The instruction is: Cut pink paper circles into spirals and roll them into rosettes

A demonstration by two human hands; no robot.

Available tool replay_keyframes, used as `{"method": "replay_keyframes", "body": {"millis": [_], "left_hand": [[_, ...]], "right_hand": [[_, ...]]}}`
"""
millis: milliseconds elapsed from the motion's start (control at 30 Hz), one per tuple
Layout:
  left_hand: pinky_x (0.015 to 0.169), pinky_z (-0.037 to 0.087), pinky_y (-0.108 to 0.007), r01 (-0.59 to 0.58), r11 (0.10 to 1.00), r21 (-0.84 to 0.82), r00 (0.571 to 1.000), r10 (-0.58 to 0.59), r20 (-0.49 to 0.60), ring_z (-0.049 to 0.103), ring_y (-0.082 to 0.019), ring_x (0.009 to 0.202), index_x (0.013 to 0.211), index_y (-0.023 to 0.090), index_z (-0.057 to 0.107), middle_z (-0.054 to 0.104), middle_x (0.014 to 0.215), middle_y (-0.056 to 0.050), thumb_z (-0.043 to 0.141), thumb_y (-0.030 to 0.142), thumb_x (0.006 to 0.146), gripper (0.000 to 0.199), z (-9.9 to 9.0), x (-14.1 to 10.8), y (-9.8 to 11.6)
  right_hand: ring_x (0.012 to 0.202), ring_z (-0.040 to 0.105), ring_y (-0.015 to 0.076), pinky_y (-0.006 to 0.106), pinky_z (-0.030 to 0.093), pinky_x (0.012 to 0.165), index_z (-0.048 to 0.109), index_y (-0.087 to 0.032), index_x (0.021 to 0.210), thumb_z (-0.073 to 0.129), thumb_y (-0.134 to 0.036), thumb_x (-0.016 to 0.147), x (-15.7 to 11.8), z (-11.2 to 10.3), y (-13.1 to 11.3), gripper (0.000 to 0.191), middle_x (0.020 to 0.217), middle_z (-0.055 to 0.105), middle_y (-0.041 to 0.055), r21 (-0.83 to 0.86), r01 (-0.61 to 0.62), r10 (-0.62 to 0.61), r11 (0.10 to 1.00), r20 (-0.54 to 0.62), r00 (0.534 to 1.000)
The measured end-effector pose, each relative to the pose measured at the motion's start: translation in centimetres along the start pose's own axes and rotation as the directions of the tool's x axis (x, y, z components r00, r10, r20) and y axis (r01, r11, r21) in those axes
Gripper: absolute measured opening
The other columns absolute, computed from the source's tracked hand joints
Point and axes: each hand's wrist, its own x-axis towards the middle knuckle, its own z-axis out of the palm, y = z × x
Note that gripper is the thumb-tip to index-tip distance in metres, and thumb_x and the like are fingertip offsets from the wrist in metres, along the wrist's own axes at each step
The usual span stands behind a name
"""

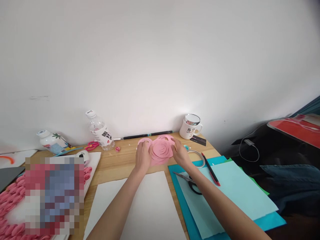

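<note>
Both hands at frame center, on pink paper spiral cutouts [162, 150], thin, smooth, round, overlapping, at least two, on the wood-grain table [120, 164]. Left hand [143, 155] has its fingers at the cutouts' left edge, right hand [181, 152] at the right edge; can't tell whether either is pinched tight. One blank white sheet [155, 203], bottom center. Lower right: one pale blue sheet [240, 196] over one deeper blue sheet [272, 220], plus one pair of black-handled scissors [193, 185], metal blades, and one black pen with red ends [210, 169]. One ring-shaped tape roll [203, 160] beside it. Right of center: one glossy white mug [186, 130], "5" and "2" readable. Left: one clear plastic bottle [96, 126], white cap, big black Chinese characters on its label.
</note>
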Motion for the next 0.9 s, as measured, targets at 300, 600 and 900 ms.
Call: {"method": "replay_keyframes", "body": {"millis": [300, 600, 900], "left_hand": [[0.067, 0.041, -0.035, -0.521, 0.528, 0.671, 0.853, 0.361, 0.377, 0.05, -0.021, 0.076, 0.089, 0.016, 0.056, 0.055, 0.08, -0.007, 0.037, 0.022, 0.088, 0.02, -2.7, -9.5, -3.1], [0.062, 0.037, -0.033, -0.451, 0.375, 0.81, 0.879, 0.341, 0.332, 0.046, -0.02, 0.068, 0.074, 0.016, 0.055, 0.051, 0.071, -0.006, 0.04, 0.016, 0.085, 0.018, -5.1, -9.7, -3.7], [0.061, 0.035, -0.033, -0.41, 0.365, 0.836, 0.899, 0.315, 0.304, 0.046, -0.02, 0.066, 0.071, 0.017, 0.052, 0.051, 0.068, -0.005, 0.039, 0.014, 0.085, 0.019, -5.5, -8.7, -4.5]], "right_hand": [[0.116, 0.043, 0.0263, 0.044, 0.03, 0.099, 0.048, -0.013, 0.115, 0.036, -0.029, 0.089, 2.5, 4.5, -0.7, 0.033, 0.117, 0.053, 0.0168, -0.207, 0.08, -0.06, 0.975, 0.102, 0.993], [0.116, 0.041, 0.0322, 0.047, 0.031, 0.096, 0.052, -0.007, 0.111, 0.033, -0.024, 0.089, 1.7, 4.4, -1.0, 0.033, 0.118, 0.051, 0.0223, -0.258, -0.026, 0.028, 0.966, 0.005, 1.0], [0.103, 0.057, 0.0232, 0.033, 0.044, 0.085, 0.053, -0.011, 0.115, 0.034, -0.008, 0.082, 3.9, 2.0, 1.0, 0.038, 0.112, 0.06, 0.0156, -0.184, -0.107, 0.116, 0.977, 0.039, 0.993]]}}
